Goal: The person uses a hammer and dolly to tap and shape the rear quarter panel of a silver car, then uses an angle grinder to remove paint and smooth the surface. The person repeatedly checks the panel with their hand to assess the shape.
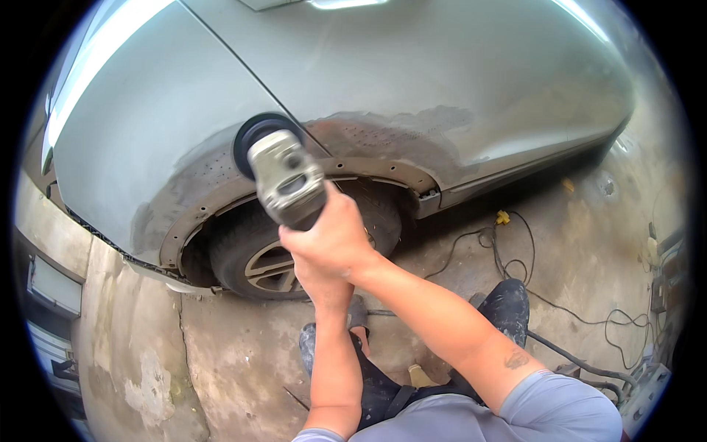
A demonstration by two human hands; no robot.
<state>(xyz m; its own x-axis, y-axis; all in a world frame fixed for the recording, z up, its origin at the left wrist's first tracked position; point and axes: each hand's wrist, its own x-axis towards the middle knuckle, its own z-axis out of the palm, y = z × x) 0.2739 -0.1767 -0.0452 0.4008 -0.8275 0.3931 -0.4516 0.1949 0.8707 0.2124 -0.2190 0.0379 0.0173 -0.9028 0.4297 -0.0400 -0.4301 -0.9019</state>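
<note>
"How do the arms stand at your end?"
"I see both forearms reaching forward to cross near the wrists: the right forearm (434, 317) slants in from the lower right, the left forearm (336, 372) runs nearly straight up."
"And the fingers?"
"The right hand's (337, 227) are wrapped round the rear of the sander (286, 173). The left hand (322, 283) is mostly hidden behind it; I can't tell how its fingers stand."
"Where's the sander?"
"At the silver-grey car (412, 74), above the wheel (272, 267), its round dark pad (242, 151) by the panel seam (243, 62)."
</note>
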